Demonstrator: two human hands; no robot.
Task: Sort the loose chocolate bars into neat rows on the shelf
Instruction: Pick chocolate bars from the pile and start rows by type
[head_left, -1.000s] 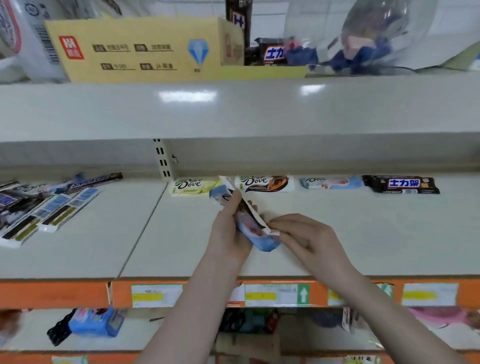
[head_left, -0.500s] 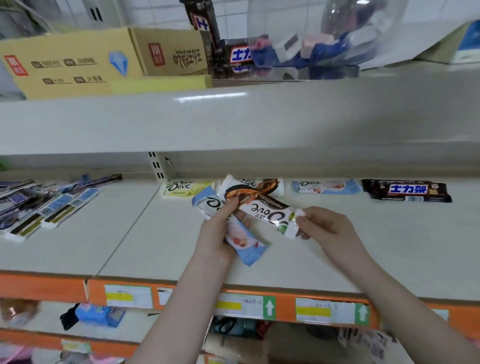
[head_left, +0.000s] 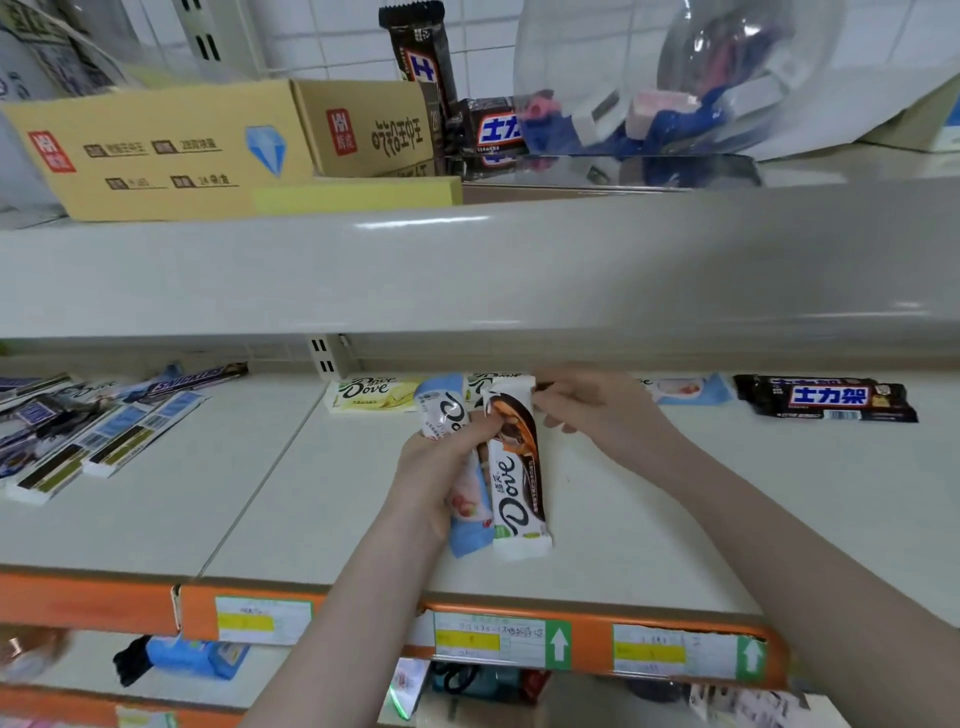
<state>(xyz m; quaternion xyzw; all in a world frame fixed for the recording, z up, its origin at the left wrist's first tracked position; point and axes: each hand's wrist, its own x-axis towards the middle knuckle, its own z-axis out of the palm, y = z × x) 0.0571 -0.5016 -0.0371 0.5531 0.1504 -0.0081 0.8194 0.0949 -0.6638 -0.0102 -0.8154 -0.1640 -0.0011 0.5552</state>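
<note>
My left hand (head_left: 436, 467) grips two Dove bars side by side, upright over the cream shelf (head_left: 701, 525): a light blue Dove bar (head_left: 444, 410) and a brown-and-white Dove bar (head_left: 517, 467). The fingertips of my right hand (head_left: 602, 421) are at the top end of the brown bar; whether they pinch it I cannot tell. Along the shelf's back lie a yellow-green Dove bar (head_left: 371, 396), another Dove bar (head_left: 485, 378) mostly hidden behind the held ones, a second light blue Dove bar (head_left: 691, 389) and a black Snickers bar (head_left: 831, 399).
A loose pile of bars (head_left: 98, 431) lies on the left shelf section. The upper shelf (head_left: 467, 270) overhangs, carrying a cardboard box (head_left: 156, 150), more Snickers bars (head_left: 493, 132) and a clear plastic container (head_left: 675, 78). An orange price rail (head_left: 363, 618) runs along the front edge.
The brown Dove bar swung from lying across both hands to upright beside the blue bar in my left hand. My right hand let go of its lower end and moved up to the top.
</note>
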